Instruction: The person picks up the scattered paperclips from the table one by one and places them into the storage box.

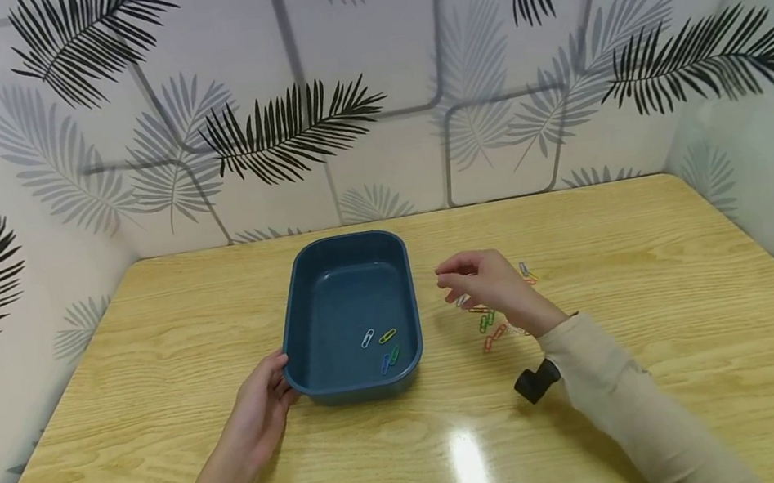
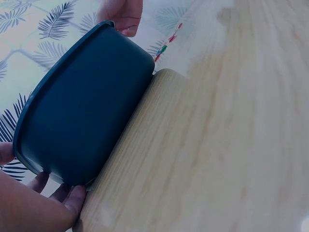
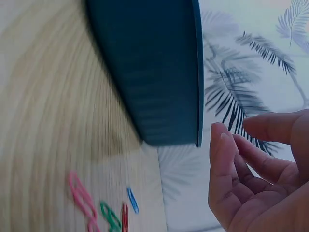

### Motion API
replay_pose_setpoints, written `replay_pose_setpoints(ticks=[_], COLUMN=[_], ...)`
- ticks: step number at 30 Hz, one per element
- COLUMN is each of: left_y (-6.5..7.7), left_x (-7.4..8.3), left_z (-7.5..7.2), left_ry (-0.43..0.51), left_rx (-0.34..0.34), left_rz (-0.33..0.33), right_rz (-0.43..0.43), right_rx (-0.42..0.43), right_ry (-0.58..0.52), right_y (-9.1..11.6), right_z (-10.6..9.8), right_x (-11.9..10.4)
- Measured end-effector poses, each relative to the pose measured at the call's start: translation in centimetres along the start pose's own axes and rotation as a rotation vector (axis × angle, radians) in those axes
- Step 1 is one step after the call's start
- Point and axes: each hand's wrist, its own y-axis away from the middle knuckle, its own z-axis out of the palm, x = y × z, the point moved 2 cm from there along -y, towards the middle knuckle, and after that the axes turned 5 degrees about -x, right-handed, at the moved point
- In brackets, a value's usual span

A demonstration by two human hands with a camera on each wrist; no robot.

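A dark blue plastic tray stands on the wooden table, with several paper clips in its near right part, white, yellow, blue and green. At the near left corner my left hand holds the tray, thumb up at the rim and the other fingers against the outer wall. To the right of the tray my right hand hovers over loose paper clips, partly hiding them. In the right wrist view a gap shows between its thumb and forefinger, and nothing is held there.
The loose clips, red, green, white and other colours, lie scattered on the table right of the tray. Behind the table rises a pale wall with a leaf pattern. A black wrist camera hangs by the right sleeve.
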Motion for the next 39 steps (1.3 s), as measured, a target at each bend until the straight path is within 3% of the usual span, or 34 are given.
replay_pose_setpoints(ticks=[4,11,23,30,39], left_y=[0.0,0.0,0.0,0.0,-0.2], left_x=[-0.1,-0.1,-0.4,-0.4,-0.3], left_z=[0.0,-0.1,-0.2,-0.2,-0.2], left_ry=[0.008,0.021,0.023,0.023,0.032], left_rx=[-0.001,-0.006,-0.003,-0.002,0.001], left_rz=[0.001,0.01,0.014,0.01,0.014], right_rz=[0.003,0.057,0.15,0.218,0.208], right_rx=[0.0,-0.051,-0.059,-0.146,-0.159], right_ry=[0.088,0.341,0.397,0.538,0.61], right_y=[0.0,0.2,1.0,1.2,0.8], right_z=[-1.5,-4.8,-9.6,-10.4,-10.0], right_x=[0.7,2.1,4.1,4.7,5.2])
